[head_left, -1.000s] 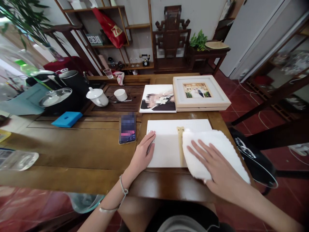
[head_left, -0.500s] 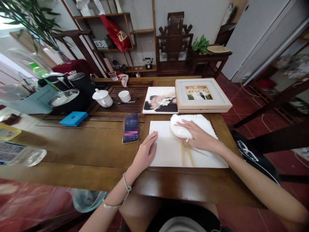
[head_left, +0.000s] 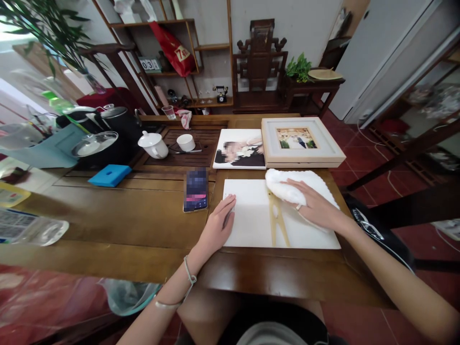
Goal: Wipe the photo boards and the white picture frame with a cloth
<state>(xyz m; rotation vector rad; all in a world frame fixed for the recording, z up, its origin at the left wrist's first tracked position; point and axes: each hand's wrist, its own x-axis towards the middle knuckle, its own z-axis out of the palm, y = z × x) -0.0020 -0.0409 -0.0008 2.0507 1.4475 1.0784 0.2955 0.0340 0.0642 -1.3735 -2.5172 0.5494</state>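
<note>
A white rectangular panel (head_left: 247,215) lies flat at the table's near edge, with a tan A-shaped piece (head_left: 276,220) on its face. My left hand (head_left: 220,223) rests on the panel's left edge, fingers stretched out and holding nothing. On the right part of the panel, my right hand (head_left: 311,203) presses down on a fluffy white cloth (head_left: 280,184), its fingers over the cloth. The cloth covers the panel's upper right corner. A ring shows on my right hand.
Behind the panel lie a photo print (head_left: 239,149) and a boxed picture frame (head_left: 302,141). A phone (head_left: 196,190) is to the left. Farther left are a blue block (head_left: 109,176), a lidded white cup (head_left: 153,145), a small bowl (head_left: 186,142) and a clear plastic package (head_left: 36,230).
My right hand has slid the white cloth to the right across the panel, uncovering the top of the tan A-shaped piece. My left hand stays in place.
</note>
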